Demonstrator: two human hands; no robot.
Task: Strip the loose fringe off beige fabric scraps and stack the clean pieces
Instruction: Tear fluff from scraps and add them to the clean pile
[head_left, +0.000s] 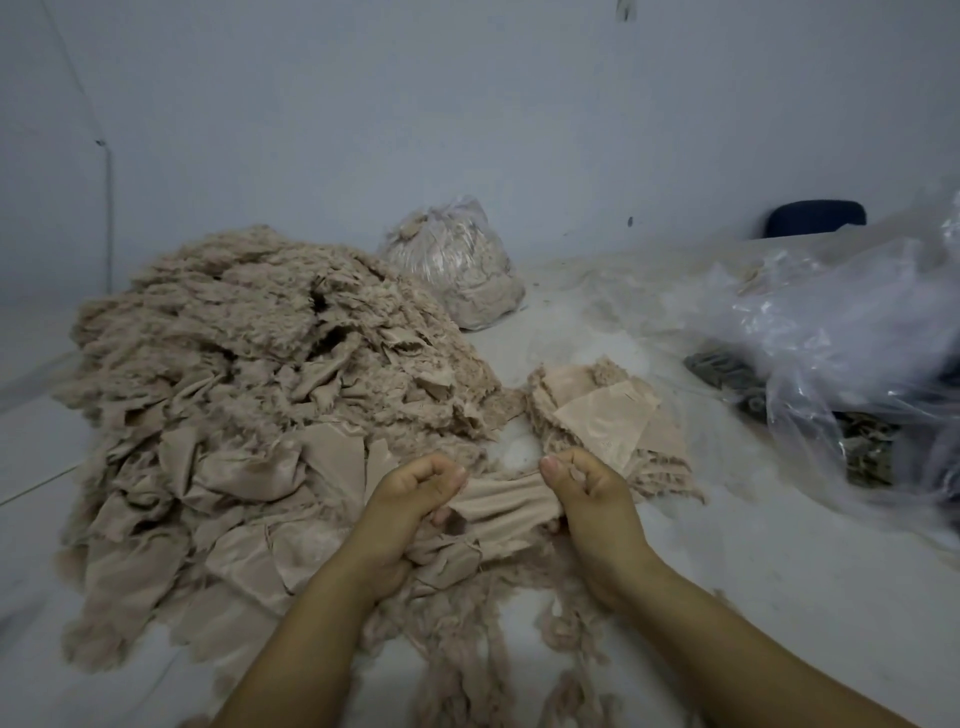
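Two bare forearms reach in from the bottom edge, no sleeves, watch or rings showing; the left hand (415, 499) and right hand (592, 499) are ungloved, with short, plain nails

Left hand (415, 499) and right hand (587, 493) gripping beige scrap (504, 504), scrap heap (249, 395) left, small stack (597, 415) behind

The scrap heap (249, 374) was matt beige cloth, frayed and fuzzy at its edges. The stacked pieces (602, 415) looked smoother. The bags (841, 322) were glossy, crinkled clear plastic; the tabletop (753, 561) was matt white.
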